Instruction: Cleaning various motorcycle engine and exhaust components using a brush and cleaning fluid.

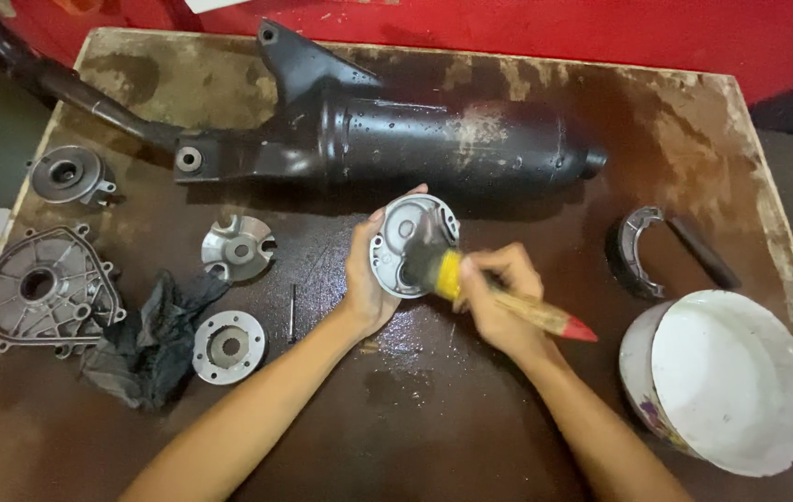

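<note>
Head view, looking down at a stained wooden counter [471, 437], wet and dark in the middle. Left hand [366, 279] grips a round grey metal cover [412, 244] by its near-left rim, fingers wrapped behind, thumb along the edge; part held tilted above the counter centre, hollow face turned toward the right hand. Right hand [494, 297] is closed round a paintbrush [489, 293] with yellow ferrule and red-tipped wooden handle; dark bristles touch the inner face of the cover. Judgement: the step in hand is brush-cleaning the inside of the cover, mid-way, since the part looks wet yet grime shows in the recesses. Next move would call for turning the cover in the left grip so the bristles reach the remaining pockets, and probably re-wetting the brush at the white bowl [726, 381], near right. Far side: a long black exhaust muffler [434, 139] lies across the counter. Right of the hands, a curved brake shoe [634, 246]. Left side: large ribbed casing cover [43, 288] at the edge, a small round hub [66, 174] farther back, a finned disc [237, 247], a flat ring flange [227, 347], a black rag [150, 339] between them, a thin pin [292, 311] near the left wrist.
</note>
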